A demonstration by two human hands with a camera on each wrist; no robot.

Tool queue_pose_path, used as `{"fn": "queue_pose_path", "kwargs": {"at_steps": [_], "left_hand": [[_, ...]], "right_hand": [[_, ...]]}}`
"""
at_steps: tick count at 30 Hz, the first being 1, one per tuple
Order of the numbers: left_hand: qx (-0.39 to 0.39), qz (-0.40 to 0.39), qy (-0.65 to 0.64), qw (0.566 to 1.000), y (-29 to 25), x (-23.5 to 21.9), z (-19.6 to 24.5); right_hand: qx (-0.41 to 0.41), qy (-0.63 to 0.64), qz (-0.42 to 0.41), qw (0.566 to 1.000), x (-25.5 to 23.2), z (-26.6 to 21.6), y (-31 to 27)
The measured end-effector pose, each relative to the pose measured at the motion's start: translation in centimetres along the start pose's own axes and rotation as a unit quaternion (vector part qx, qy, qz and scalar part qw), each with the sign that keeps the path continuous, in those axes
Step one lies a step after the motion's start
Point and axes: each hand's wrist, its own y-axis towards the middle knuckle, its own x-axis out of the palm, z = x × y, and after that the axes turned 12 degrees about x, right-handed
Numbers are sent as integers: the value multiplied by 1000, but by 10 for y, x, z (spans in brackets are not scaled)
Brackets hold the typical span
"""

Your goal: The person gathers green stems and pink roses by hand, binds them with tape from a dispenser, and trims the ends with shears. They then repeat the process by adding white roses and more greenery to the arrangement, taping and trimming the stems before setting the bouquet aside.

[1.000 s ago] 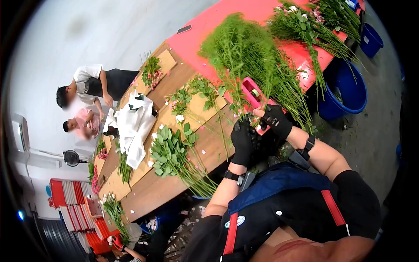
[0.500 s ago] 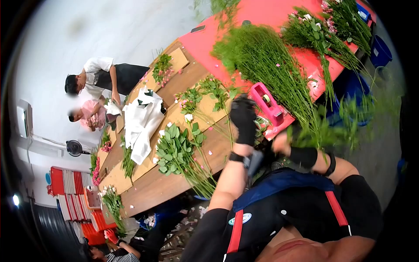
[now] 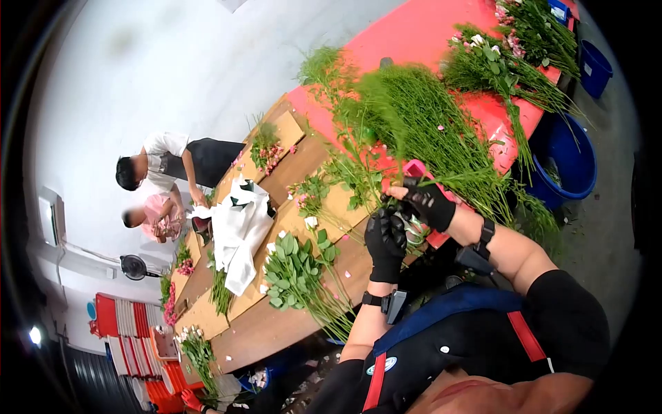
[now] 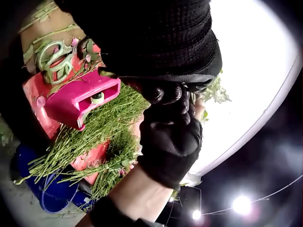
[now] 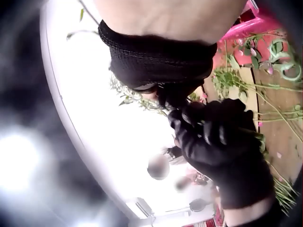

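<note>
Both hands wear black gloves with some bare fingertips and meet in front of the chest at the table edge. My left hand point(image 3: 386, 243) curls round thin green stems, partly hidden by the fingers. Just beside it, my right hand point(image 3: 429, 204) pinches at the same stems, bare thumb and fingertip showing. Above the hands rises a leafy sprig point(image 3: 350, 131) with a blurred feathery frond point(image 3: 389, 114). Close behind the hands is a pink tape dispenser point(image 4: 64, 101). Green-handled scissors point(image 4: 56, 64) lie near it.
A heap of feathery greenery point(image 3: 434, 114) covers part of the red table point(image 3: 379, 38). Leafy rose stems point(image 3: 293, 272) and white wrapping point(image 3: 238, 231) lie on the wooden table. A blue bucket point(image 3: 576, 162) stands at right. Two people point(image 3: 162, 162) work across the table.
Half a second ago the hands were apart, the right swung down to the right with blurred greenery. It has come back up beside the left at the stems.
</note>
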Motion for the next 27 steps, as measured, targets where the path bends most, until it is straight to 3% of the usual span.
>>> {"fn": "queue_pose_path", "kwargs": {"at_steps": [2, 3, 4, 6, 8, 9, 11, 13, 15, 16, 19, 20, 21, 23, 25, 27], "left_hand": [[-4, 56, 29, 998, 8, -1, 17], [-45, 103, -65, 992, 14, -10, 4], [-80, 159, -158, 971, 20, -18, -8], [-118, 193, -261, 939, 34, -39, -3], [-100, 169, -239, 951, 29, -36, 10], [-105, 153, -219, 958, 25, -33, 13], [-103, 113, -179, 972, 18, -26, 6], [-92, 110, -155, 977, 7, -10, 11], [-92, 105, -182, 973, -6, 0, 7], [-95, 92, -164, 978, -10, 5, 10], [-97, 58, -124, 986, -20, 14, 16], [-87, 69, -116, 987, -22, 15, 9], [-78, 81, -108, 988, -23, 16, -1], [-55, 110, -99, 987, -24, 21, 7], [87, 81, 54, 992, -27, 25, 1], [194, 6, 180, 964, -34, 22, -7]], "right_hand": [[-23, -67, 26, 997, 19, -9, -25], [-8, -105, 8, 994, 16, -8, -35], [40, -44, -25, 998, 24, -16, -56], [7, -161, 7, 987, 27, -21, -83], [-24, -268, 38, 962, 12, -43, -92], [-148, -188, 22, 971, 5, -50, -87], [-206, -129, 61, 968, -11, -75, -78], [-205, -51, 118, 970, -15, -104, -67], [-158, -76, 136, 975, -17, -117, -47], [-67, -84, 114, 988, -23, -114, -39], [23, -107, 88, 990, -18, -85, -22], [4, -88, 49, 995, -11, -78, -17], [-13, 8, 11, 1000, -25, -51, 6], [-126, -125, 78, 981, -8, -47, 2], [-95, -147, 33, 984, -26, -31, 31], [4, -156, 20, 987, -46, -13, 48]]}}
